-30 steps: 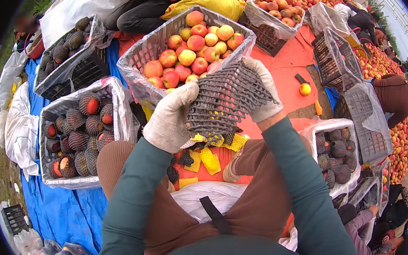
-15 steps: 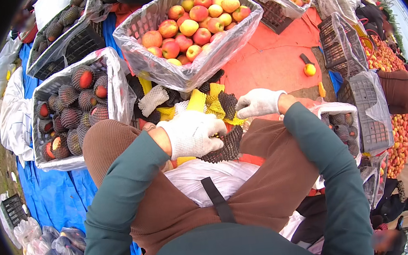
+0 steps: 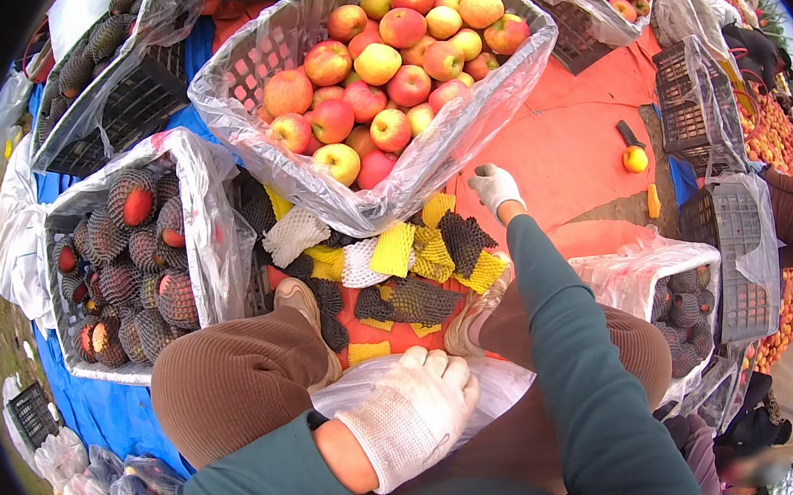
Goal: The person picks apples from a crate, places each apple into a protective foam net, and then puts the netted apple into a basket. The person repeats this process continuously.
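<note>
My left hand [image 3: 413,418], in a white knit glove, is drawn in low over my lap beside whitish plastic sheeting [image 3: 507,381]. Its fingers are curled, and whatever they may hold is hidden. My right hand [image 3: 497,189], gloved too, reaches forward just right of the near corner of a plastic-lined crate [image 3: 247,65] heaped with red and yellow apples [image 3: 391,130]. Its fingers are slightly apart with nothing seen in them. Between my shoes lies a pile of foam net sleeves: yellow [image 3: 392,251], white [image 3: 360,264] and black [image 3: 421,301].
At left a lined crate [image 3: 129,370] holds apples in black sleeves; another sleeved batch [image 3: 684,314] sits by my right knee. On the orange sheet [image 3: 559,134] lie a yellow apple [image 3: 635,160] and a dark strip-like object [image 3: 629,134]. Grey crates [image 3: 746,259] stand farther right.
My left hand has pulled back toward my body, and the black net sleeve it held is no longer visible in it. The right hand has stretched forward toward the apple crate. My view has shifted.
</note>
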